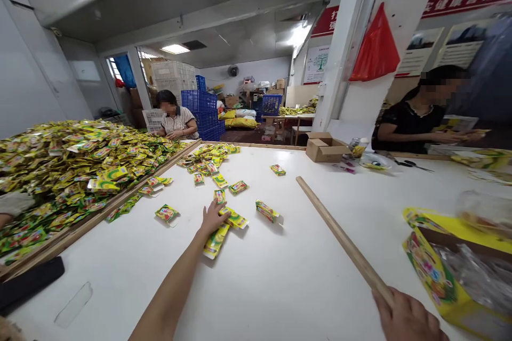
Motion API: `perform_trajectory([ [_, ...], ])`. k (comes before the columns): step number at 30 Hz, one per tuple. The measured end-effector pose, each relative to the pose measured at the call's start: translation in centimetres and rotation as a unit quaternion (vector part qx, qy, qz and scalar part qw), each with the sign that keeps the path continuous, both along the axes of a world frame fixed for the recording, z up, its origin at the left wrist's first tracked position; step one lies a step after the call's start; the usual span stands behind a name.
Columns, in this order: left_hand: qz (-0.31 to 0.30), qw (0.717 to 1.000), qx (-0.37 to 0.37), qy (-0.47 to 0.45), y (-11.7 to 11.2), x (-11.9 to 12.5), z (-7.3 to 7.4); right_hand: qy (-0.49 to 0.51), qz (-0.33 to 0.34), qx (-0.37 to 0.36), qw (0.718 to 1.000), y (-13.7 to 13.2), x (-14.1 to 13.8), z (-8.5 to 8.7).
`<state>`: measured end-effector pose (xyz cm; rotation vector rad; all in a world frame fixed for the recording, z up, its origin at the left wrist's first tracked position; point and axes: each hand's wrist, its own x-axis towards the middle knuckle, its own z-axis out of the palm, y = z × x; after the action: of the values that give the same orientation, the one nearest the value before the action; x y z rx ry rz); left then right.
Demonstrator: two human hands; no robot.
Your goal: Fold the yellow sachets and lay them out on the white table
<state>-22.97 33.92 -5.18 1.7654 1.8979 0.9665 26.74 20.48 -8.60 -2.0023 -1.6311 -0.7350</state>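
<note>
My left hand (213,217) reaches far across the white table (280,277), fingers spread flat over a few yellow-green sachets (226,221). More loose sachets (208,162) lie scattered beyond it, and single ones (167,213) (267,210) sit to either side. My right hand (406,318) at the bottom right edge is closed around the near end of a long wooden stick (340,234) that lies diagonally on the table.
A big heap of sachets (68,165) fills the left side behind a wooden rail (120,200). A yellow printed carton (448,272) lies at the right. A cardboard box (325,148) and scissors (412,164) sit farther back. Two people work at the far edge.
</note>
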Motion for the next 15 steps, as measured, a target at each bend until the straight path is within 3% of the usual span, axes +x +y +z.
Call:
perform_trajectory([
  [5,-0.102,0.994,-0.01,0.026,-1.9,3.5,-0.2,0.03,-0.035,-0.053,0.998,2.9,-1.1,0.5],
  [10,-0.202,0.979,0.012,-0.013,-5.4,6.7,-0.5,0.094,-0.036,-0.111,0.989,8.2,-2.2,1.4],
  [12,-0.204,0.974,0.046,-0.089,-6.0,7.1,-1.0,0.1,-0.031,-0.117,0.988,10.6,-2.7,1.7],
  [15,-0.147,0.965,0.084,-0.2,-5.4,6.7,-2.0,0.113,-0.015,-0.126,0.985,13.6,-3.5,1.8],
])
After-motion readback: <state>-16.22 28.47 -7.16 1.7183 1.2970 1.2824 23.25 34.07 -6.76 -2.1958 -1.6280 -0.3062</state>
